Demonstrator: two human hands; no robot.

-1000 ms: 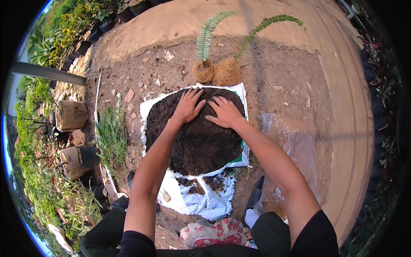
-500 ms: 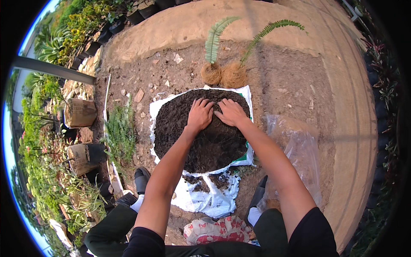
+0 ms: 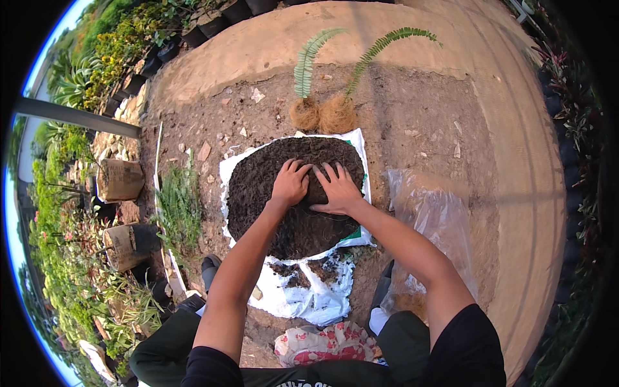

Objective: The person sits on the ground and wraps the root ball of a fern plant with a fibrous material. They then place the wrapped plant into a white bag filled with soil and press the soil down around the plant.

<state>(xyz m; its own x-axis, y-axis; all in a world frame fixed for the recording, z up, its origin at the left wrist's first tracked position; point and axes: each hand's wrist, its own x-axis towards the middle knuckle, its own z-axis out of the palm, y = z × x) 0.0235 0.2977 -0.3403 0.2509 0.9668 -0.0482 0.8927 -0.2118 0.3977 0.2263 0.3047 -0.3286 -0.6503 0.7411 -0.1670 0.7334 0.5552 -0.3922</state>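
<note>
Dark potting soil point(image 3: 309, 233) lies heaped on a spread white sack point(image 3: 317, 302) in front of me. My left hand point(image 3: 291, 184) rests on the soil left of centre, its fingers somewhat bent and apart. Beside it, my right hand point(image 3: 338, 189) lies palm down on the heap with fingers and thumb spread. The two hands are close but separate, and neither holds anything I can see. Just past the sack's far edge sit two fibre-wrapped root balls, a left one point(image 3: 304, 116) and a larger right one point(image 3: 338, 115), each with one upright fern frond.
Cut fern leaves point(image 3: 178, 209) lie on the ground left of the sack. To its right is a clear plastic bag point(image 3: 429, 238) with brown fibre inside. A floral cushion point(image 3: 325, 344) is between my legs. Potted plants in brown bags point(image 3: 120, 179) line the left side.
Both hands have moved nearer to me over the soil and slightly apart. The right fingers, closer together before, are now spread wide. My view has shifted a little.
</note>
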